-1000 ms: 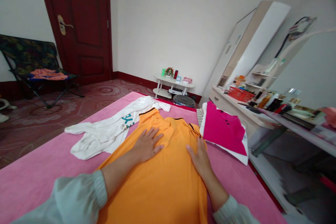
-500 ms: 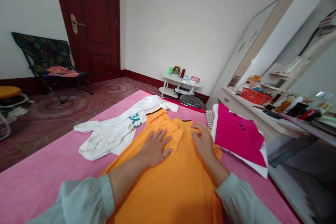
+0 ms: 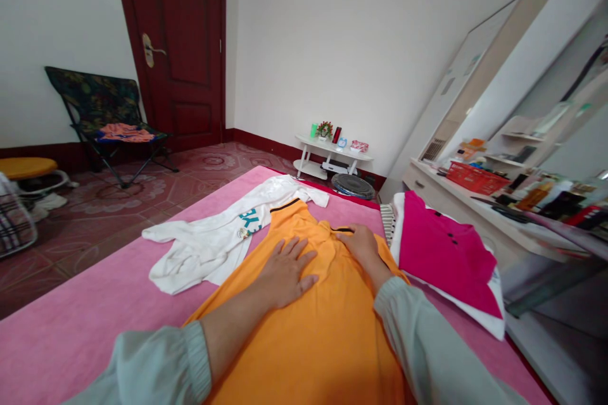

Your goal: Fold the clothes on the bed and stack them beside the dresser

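An orange shirt [image 3: 313, 342] with black-edged trim lies spread out in front of me. My left hand [image 3: 286, 273] rests flat on its upper part, fingers spread. At the black-edged collar on the right, my right hand [image 3: 361, 245] has its fingers bent and closed on the cloth; the fingertips are partly hidden. Beyond the orange shirt, to the left, a white shirt [image 3: 204, 237] with green lettering lies loosely, its near edge partly under the orange one. Folded clothes sit to the right, a magenta shirt [image 3: 446, 253] on top.
The clothes lie on a pink bed cover [image 3: 95, 323]. Along the right stands a dresser [image 3: 422, 171] with a red basket [image 3: 475, 177] and bottles. A small white table [image 3: 313, 141], a camouflage folding chair [image 3: 102, 98] and a yellow stool [image 3: 26, 168] stand farther off.
My right hand has shifted forward and left onto the collar, and its fingers have closed on the cloth. My left hand stays flat on the shirt. The view has turned slightly left.
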{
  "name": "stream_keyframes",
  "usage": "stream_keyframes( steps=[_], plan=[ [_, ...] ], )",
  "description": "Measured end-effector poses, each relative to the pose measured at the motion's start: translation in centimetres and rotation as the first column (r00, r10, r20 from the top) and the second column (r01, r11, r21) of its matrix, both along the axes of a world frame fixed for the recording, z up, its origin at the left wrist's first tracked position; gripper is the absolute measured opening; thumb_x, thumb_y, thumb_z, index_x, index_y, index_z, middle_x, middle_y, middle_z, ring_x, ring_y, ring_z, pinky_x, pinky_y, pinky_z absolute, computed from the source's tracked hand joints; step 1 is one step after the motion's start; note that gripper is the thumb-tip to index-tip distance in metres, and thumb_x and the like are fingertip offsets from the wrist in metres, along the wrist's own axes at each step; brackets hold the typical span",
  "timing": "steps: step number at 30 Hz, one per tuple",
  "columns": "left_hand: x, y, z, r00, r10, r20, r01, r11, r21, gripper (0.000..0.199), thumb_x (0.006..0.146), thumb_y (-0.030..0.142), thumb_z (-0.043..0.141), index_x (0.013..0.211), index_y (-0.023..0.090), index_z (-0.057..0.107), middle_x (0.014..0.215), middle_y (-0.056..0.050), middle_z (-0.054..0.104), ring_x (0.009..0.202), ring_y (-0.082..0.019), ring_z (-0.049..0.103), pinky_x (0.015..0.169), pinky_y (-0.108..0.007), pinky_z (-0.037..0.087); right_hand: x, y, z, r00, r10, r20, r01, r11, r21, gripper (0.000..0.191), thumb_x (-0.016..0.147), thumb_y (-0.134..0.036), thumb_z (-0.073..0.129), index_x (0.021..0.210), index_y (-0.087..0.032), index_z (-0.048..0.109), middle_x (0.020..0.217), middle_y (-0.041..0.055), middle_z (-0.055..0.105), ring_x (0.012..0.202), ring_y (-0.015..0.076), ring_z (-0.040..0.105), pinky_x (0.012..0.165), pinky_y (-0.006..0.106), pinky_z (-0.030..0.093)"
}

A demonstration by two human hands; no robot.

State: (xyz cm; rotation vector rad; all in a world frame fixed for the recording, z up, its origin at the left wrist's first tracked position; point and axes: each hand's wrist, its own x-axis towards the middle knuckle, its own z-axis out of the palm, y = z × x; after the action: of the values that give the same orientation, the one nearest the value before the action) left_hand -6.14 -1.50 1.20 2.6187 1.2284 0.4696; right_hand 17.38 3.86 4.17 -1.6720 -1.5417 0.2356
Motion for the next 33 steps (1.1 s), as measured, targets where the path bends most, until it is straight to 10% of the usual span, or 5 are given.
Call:
stream_keyframes(
  steps=[5,10,18,27,33],
  plan=[
    [-0.1,0.6,0.0,0.986,-0.013,0.167,0.009,1.0,0.026,0.04,0.087,0.044,0.048,0.121,0.025,0.06,0.135,-0.009,0.052,0.129,-0.029,0.041,0.108,-0.049,0.028,-3.9,-8.0,3.0,0.937,0.347,0.048,-0.342,0.936,-0.087,0.018,0.075,-0.022,0.056,0.086,-0.02,0.07,0.089,0.0045,0.071,0.081,0.0205,0.063,0.073,0.029,0.046],
    [-0.4,2.1,-0.6,0.858,0.205,0.472,-0.171,0.979,-0.115,0.029,0.071,0.003,0.04,0.073,0.017,0.066,0.076,-0.002,0.067,0.077,-0.016,0.062,0.077,-0.028,0.049,-5.2,-14.7,4.3,0.615,0.786,0.067,-0.625,0.537,-0.566,0.02,0.065,-0.02,0.066,0.084,-0.022,0.073,0.082,-0.0015,0.071,0.074,0.0138,0.063,0.064,0.019,0.041],
    [-0.4,2.2,0.2,0.871,-0.017,0.49,-0.106,0.969,0.222,0.061,0.072,-0.001,0.037,0.126,0.023,0.053,0.141,-0.004,0.044,0.129,-0.019,0.041,0.11,-0.038,0.032,-1.9,-12.1,4.3,0.818,0.502,0.28,-0.418,0.854,-0.308,0.04,0.068,-0.004,0.047,0.096,-0.022,0.07,0.101,0.0048,0.067,0.096,0.0183,0.06,0.084,0.025,0.043],
    [-1.1,2.5,0.6,0.985,0.045,0.164,-0.058,0.995,0.075,0.052,0.089,0.018,0.039,0.141,0.029,0.039,0.113,-0.007,0.061,0.095,-0.02,0.063,0.082,-0.03,0.048,0.5,-10.3,-0.3,0.893,0.415,0.175,-0.384,0.905,-0.183,0.057,0.071,-0.004,0.045,0.124,-0.018,0.057,0.129,0.0106,0.056,0.119,0.0217,0.052,0.102,0.037,0.037],
    [-2.4,3.5,1.5,0.987,0.042,0.152,-0.047,0.998,0.029,0.034,0.077,0.01,0.046,0.098,0.026,0.068,0.094,-0.003,0.065,0.088,-0.018,0.063,0.077,-0.026,0.045,1.3,-9.6,-0.6,0.906,0.281,0.318,-0.204,0.945,-0.256,0.017,0.065,-0.008,0.051,0.074,-0.016,0.063,0.086,0.0072,0.066,0.082,0.0191,0.06,0.072,0.027,0.044]
  ],
)
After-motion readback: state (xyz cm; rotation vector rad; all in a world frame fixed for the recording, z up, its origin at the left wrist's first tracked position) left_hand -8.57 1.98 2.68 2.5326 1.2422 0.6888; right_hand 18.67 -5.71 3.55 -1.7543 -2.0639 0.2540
